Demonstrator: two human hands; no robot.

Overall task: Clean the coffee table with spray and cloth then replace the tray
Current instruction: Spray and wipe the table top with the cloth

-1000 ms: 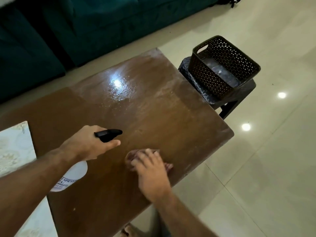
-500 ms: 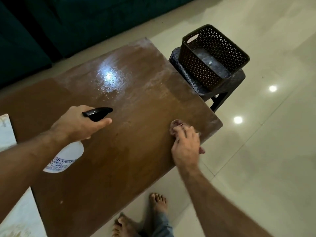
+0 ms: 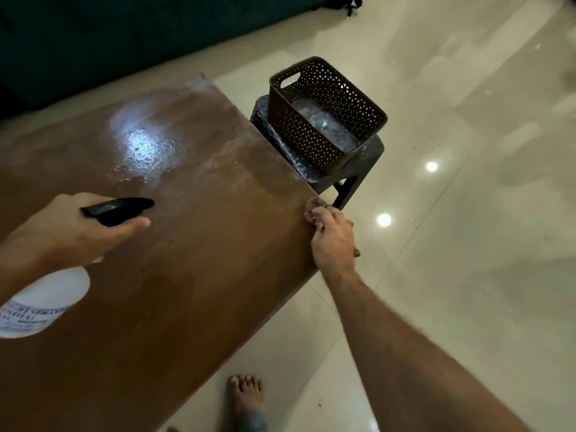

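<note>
The brown wooden coffee table (image 3: 193, 275) fills the left and middle of the view, with a wet, shiny patch near its far side. My left hand (image 3: 71, 232) grips a white spray bottle (image 3: 40, 304) with a black trigger head (image 3: 118, 208), held over the table's left part. My right hand (image 3: 333, 238) presses a reddish-brown cloth (image 3: 313, 208) onto the table's right corner; most of the cloth is hidden under the fingers. The dark perforated tray basket (image 3: 324, 113) stands on a dark stool (image 3: 358, 176) just beyond the table's right edge.
A dark green sofa (image 3: 93, 35) runs along the far side. Glossy cream floor tiles (image 3: 467, 244) spread to the right, with light reflections. My bare foot (image 3: 246, 397) stands on the floor at the table's near edge.
My right hand has slid the cloth from the table's near middle out to its right corner. The left hand with the spray bottle has stayed over the left part.
</note>
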